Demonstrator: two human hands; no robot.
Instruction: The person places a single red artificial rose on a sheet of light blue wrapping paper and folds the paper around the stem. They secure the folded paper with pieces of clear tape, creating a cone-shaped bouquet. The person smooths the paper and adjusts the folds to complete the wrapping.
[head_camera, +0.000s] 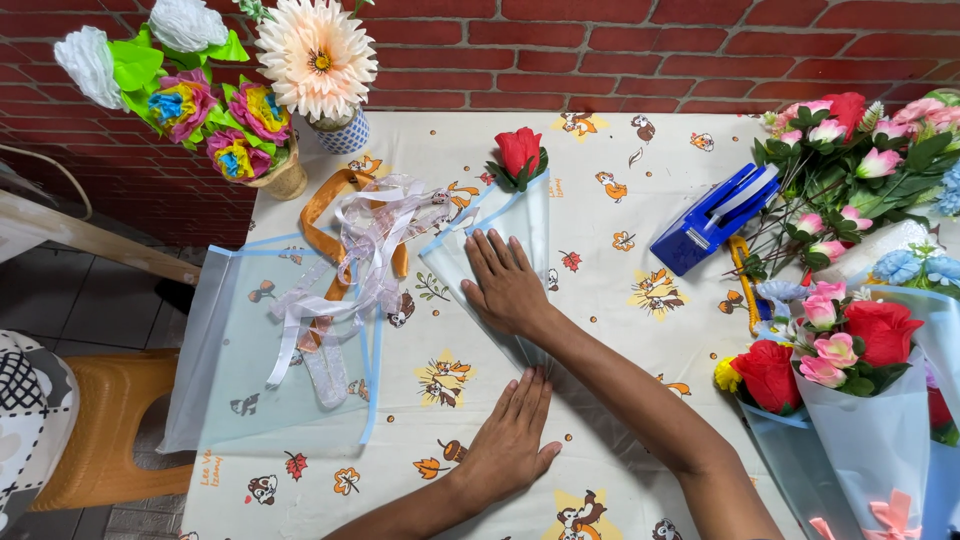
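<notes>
Both hands lie flat and open on a table (620, 330) with a cartoon cloth. The right hand (505, 285) reaches across and presses down on a see-through wrap (520, 215) that is folded like a cone around a red rose (518, 152). The rose sticks out of the wide top end (the end far from the person). The left hand (512, 435) rests palm down just below, with its fingertips on the narrow bottom end of the wrap. Neither hand grips anything.

To the left lies a flat sheet (235, 370) of the same pale blue wrap, hanging a bit over the table edge. A pile of ribbons (350, 250) sits on top of it. Paper flowers (215, 105) stand in pots at the back corner. A blue stapler (712, 218) lies to the right, near more flowers (860, 160). Finished bouquets (850, 360) lie at the right edge.
</notes>
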